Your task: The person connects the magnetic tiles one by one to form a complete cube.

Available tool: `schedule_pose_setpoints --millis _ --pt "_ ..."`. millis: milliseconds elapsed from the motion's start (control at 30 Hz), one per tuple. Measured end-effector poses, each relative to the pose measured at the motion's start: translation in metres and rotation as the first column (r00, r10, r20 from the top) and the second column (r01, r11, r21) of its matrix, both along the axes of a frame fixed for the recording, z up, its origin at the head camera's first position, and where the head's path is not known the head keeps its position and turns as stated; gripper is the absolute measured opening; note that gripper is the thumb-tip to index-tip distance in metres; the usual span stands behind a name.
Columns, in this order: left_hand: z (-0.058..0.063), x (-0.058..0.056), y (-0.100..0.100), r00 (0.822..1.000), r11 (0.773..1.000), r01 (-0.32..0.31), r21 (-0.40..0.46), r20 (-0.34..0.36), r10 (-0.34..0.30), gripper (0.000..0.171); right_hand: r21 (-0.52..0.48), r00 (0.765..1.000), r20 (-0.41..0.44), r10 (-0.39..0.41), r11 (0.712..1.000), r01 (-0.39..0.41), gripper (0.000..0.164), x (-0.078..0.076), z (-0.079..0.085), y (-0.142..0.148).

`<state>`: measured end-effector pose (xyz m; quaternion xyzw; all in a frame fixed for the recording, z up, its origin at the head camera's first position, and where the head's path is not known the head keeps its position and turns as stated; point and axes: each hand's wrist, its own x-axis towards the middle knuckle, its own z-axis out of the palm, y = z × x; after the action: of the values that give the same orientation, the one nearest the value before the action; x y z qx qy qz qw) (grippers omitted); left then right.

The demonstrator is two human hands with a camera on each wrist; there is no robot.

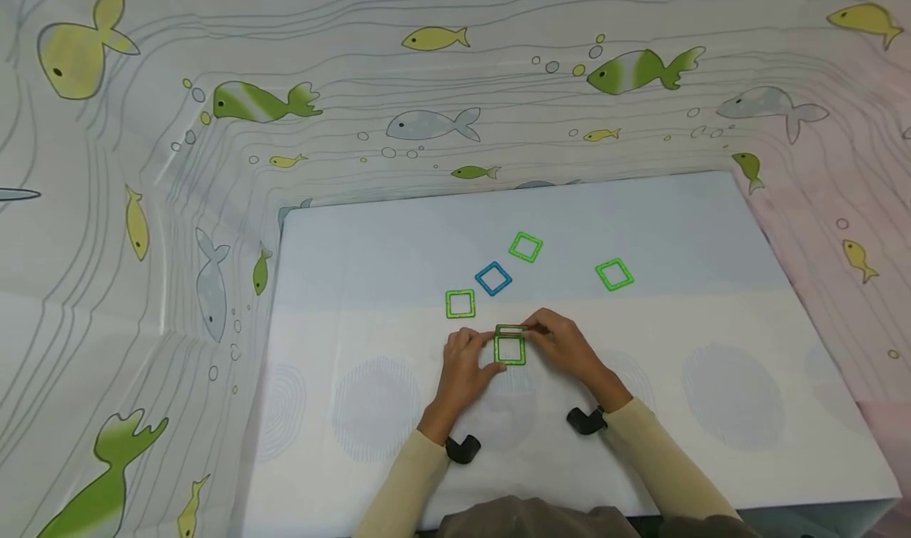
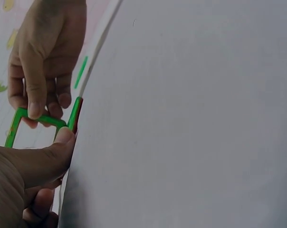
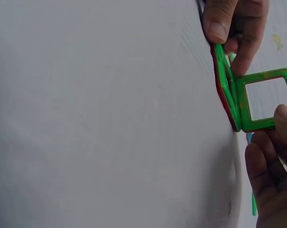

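Note:
Two green square frames, likely magnetic building tiles, meet along one edge in front of the person. The lower square frame (image 1: 509, 363) lies flat on the table, and the other square frame (image 3: 243, 102) stands up from its far edge. My left hand (image 1: 463, 369) grips the flat frame between thumb and fingers at its left side; in the right wrist view its thumb presses the frame's end. With thumb and fingertips, my right hand (image 1: 567, 348) pinches the upright frame by its right side. Its fingers partly show behind the frame in the left wrist view.
Beyond the hands lie a blue square frame (image 1: 481, 284) and three loose green ones: a near-left square (image 1: 460, 316), a far square (image 1: 518, 257) and a right-hand square (image 1: 622, 285). The white table (image 1: 342, 269) ends at a fish-patterned cloth wall (image 1: 342, 47).

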<state>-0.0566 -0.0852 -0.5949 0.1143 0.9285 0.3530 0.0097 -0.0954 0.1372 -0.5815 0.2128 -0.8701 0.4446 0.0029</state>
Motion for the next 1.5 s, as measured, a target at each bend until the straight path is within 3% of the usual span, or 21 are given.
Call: schedule_pose_setpoints --millis 167,633,1067,1267,1500 --pt "0.002 -0.002 0.001 0.999 1.0 -0.01 0.006 0.039 0.01 0.06 0.004 1.0 -0.001 0.0 1.0 0.0 0.013 -0.001 0.003 0.0" --pt "0.003 -0.003 0.002 0.999 1.0 -0.013 0.017 0.037 0.013 0.059 0.007 1.0 0.008 -0.015 1.0 0.015 0.013 -0.001 0.005 -0.001" --pt "0.008 -0.006 -0.008 0.996 1.0 0.019 0.023 0.09 -0.021 0.057 0.0 1.0 -0.019 -0.01 1.0 0.01 0.015 -0.003 0.004 -0.006" --pt "0.017 -0.017 -0.016 0.989 0.996 0.064 0.064 0.13 -0.072 0.048 0.025 0.999 -0.024 -0.021 0.999 0.022 0.016 -0.001 0.004 -0.006" --pt "0.023 -0.037 -0.026 0.972 0.972 0.202 0.12 0.097 -0.214 0.032 0.023 0.999 -0.041 0.004 1.0 -0.003 0.017 0.002 0.003 -0.008"
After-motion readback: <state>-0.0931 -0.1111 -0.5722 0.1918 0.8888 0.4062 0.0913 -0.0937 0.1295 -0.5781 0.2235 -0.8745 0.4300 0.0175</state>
